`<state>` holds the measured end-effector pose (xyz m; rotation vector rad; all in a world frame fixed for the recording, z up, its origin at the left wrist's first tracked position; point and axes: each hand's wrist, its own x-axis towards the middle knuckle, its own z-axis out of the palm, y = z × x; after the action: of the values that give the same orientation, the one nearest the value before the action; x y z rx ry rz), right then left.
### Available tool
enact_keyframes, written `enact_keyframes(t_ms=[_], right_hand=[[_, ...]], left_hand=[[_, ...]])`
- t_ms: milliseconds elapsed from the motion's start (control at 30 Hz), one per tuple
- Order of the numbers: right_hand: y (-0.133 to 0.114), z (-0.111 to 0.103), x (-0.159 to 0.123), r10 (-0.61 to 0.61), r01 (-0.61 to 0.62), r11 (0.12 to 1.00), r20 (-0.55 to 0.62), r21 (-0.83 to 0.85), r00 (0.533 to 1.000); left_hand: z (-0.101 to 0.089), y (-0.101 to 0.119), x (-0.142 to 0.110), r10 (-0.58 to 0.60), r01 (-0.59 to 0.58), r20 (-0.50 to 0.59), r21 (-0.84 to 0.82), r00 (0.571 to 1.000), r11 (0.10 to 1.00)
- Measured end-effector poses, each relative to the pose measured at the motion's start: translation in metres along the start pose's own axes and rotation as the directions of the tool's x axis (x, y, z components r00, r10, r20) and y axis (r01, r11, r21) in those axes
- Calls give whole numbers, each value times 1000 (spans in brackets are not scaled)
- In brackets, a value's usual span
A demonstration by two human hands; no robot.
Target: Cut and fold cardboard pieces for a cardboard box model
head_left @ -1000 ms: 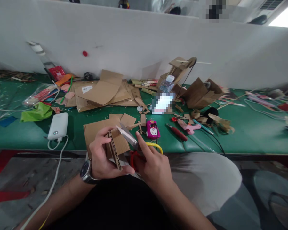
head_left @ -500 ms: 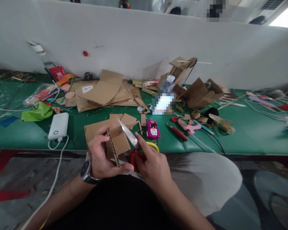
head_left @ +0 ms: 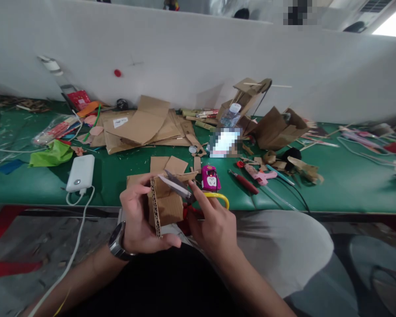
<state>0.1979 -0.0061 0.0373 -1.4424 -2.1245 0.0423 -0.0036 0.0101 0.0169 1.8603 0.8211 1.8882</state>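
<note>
My left hand (head_left: 137,218) grips a folded piece of cardboard (head_left: 168,209), its thumb below and its fingers above the corrugated edge. The cardboard is held over the table's near edge, above my lap. In my right hand (head_left: 214,224) is a pair of scissors (head_left: 178,187) with red and yellow handles. Their blades are parted and point left, over the cardboard's upper part; whether they touch it I cannot tell. My right index finger lies along the pivot. Flat cardboard pieces (head_left: 166,164) lie on the table just beyond.
The green table (head_left: 115,169) holds a white power bank (head_left: 80,174) with a cable, a purple socket adapter (head_left: 210,178), a red-handled tool (head_left: 244,182) and a pink glue gun (head_left: 260,175). Stacked cardboard (head_left: 141,123), a plastic bottle (head_left: 230,115) and a cardboard structure (head_left: 279,127) stand or lie further back.
The scissors have opened wider, and their blades have swung further left over the cardboard. The cardboard has turned slightly in my left hand. The yellow handle has moved right.
</note>
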Motion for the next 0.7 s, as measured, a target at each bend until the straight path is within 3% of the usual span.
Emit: enact_keyframes(t_ms=[433,700], right_hand=[[3,3,-5,40,-40,992,-4,-121,999],[4,3,-7,42,-40,990,14,-137,999]], left_hand=[[-2,12,-3,-168,168,-24,-23,985,986],[-5,12,-3,-175,175,-7,-40,984,984]])
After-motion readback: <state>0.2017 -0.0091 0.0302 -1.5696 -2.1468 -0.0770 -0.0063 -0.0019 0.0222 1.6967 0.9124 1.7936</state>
